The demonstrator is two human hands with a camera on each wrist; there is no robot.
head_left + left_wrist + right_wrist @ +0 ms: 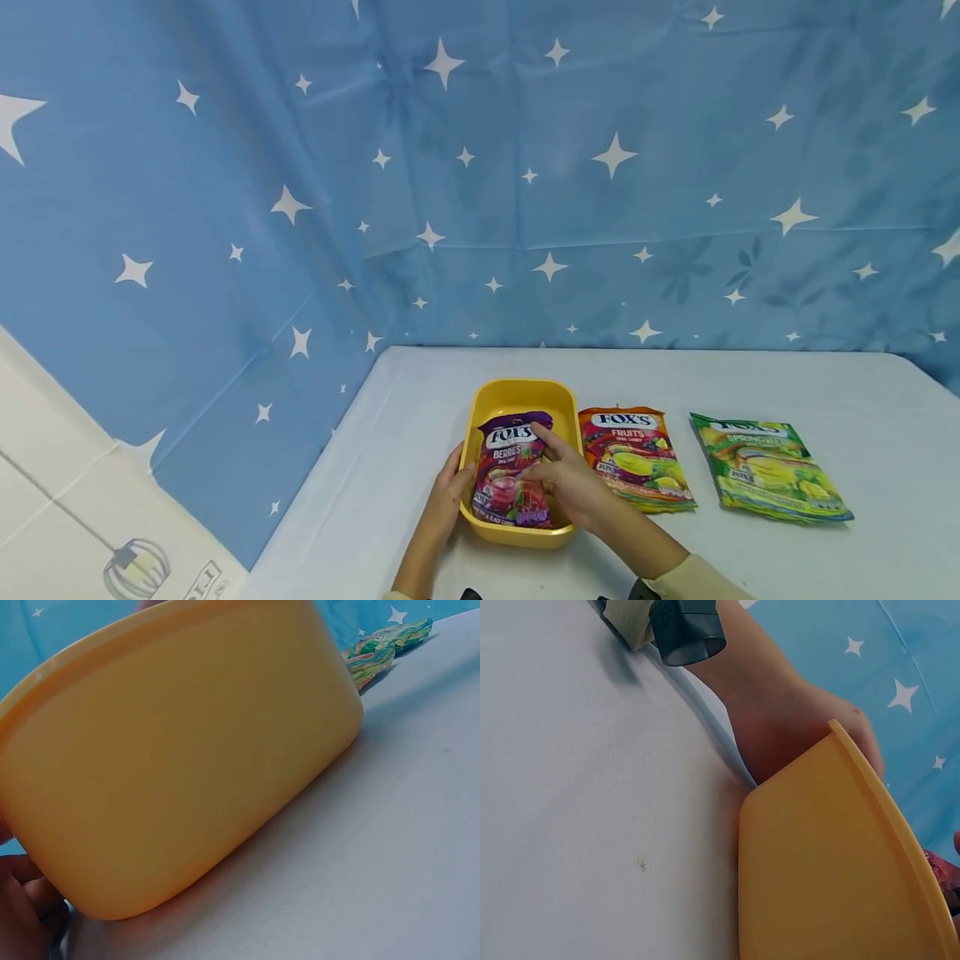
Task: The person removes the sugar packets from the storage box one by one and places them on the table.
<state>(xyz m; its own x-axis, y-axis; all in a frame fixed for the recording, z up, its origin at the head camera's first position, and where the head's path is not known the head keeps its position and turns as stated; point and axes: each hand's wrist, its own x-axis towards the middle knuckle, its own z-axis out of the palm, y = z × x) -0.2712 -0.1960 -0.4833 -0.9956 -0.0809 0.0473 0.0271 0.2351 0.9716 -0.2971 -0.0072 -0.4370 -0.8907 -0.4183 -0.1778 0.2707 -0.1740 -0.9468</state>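
Observation:
A purple bag of Fox's Berries candy (504, 483) lies face up inside a yellow plastic tub (525, 392). My right hand (573, 483) reaches over the tub's right side and holds the bag by its right part, thumb and forefinger on its front; its other fingers are hidden. On the tub's left side, my left hand (450, 483) grips the wall, with the thumb over the rim. The left wrist view shows the tub's outer wall (187, 750) large, with curled fingers (30, 900) at its lower left. In the right wrist view, the bag's edge (941, 870) peeks above the rim.
Right of the tub lies a red Fox's Fruits candy bag (633, 458), close against it. Farther right is a green Fox's candy bag (768, 467). All stand on a white-covered table (750, 379), with a blue star-patterned cloth (637, 200) hanging behind.

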